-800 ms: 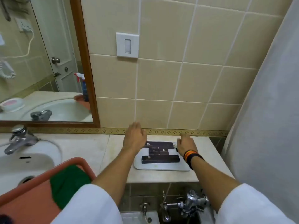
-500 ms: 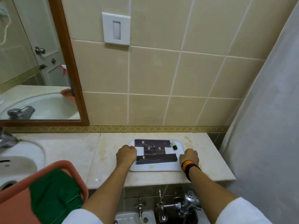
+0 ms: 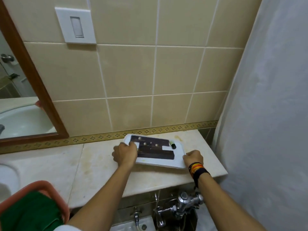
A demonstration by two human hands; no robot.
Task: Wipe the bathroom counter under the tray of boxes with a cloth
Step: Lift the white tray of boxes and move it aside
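Observation:
A white tray carrying several dark brown boxes and a small dark bottle is at the right end of the beige counter. My left hand grips the tray's left edge and my right hand grips its right front corner. The tray is tilted, its near edge lifted off the counter. A green cloth lies in an orange basin at the lower left, away from both hands.
A tiled wall with a white switch plate rises behind the counter. A wood-framed mirror hangs at the left. A white curtain hangs at the right. Chrome flush valve pipes sit below the counter edge. A white sink edge is at the far left.
Both hands came down from above the tray and closed on its two sides. The tray has since tipped up off the counter. The camera has turned right and moved closer.

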